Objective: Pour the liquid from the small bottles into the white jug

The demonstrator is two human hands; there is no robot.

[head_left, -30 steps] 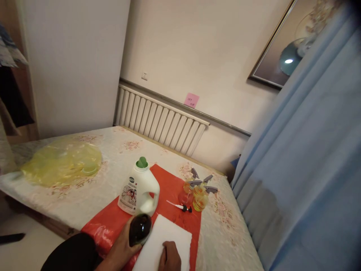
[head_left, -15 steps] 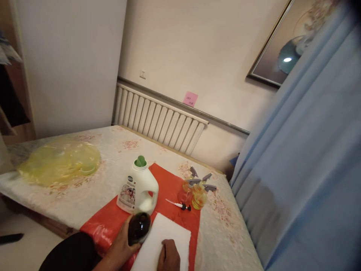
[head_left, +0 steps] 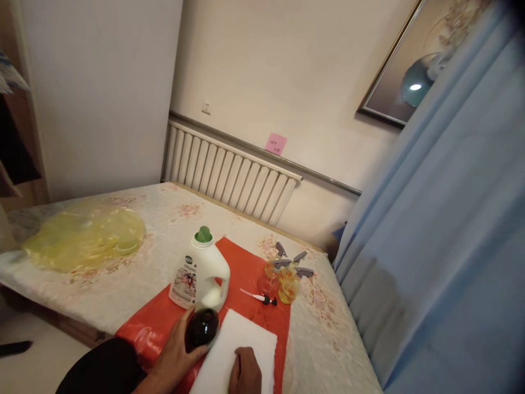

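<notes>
Little has shifted since the earlier frames: only the view has drifted slightly, so that the things on the bed sit a touch higher and further left, while both hands are kept where they were. A dark round bottle is gripped by the left hand, the fingers curled about its lower side and the thumb laid along its left edge. It is held at the near end of a red plastic sheet, touching the left edge of a white folded cloth. The right hand is pressed on the near part of that cloth with the fingers bent under; nothing is seen grasped in it. Just behind the dark bottle, a white jug with a green cap is stood upright on the red sheet. To the right of the jug, a small dropper is laid flat, and beside it a cluster of yellow spray bottles with grey triggers is set at the sheet's far right corner. A yellow plastic bag is spread well apart on the bed, at the left. A white radiator runs along the wall behind, with a pink note stuck above it. A blue curtain fills the right side.
</notes>
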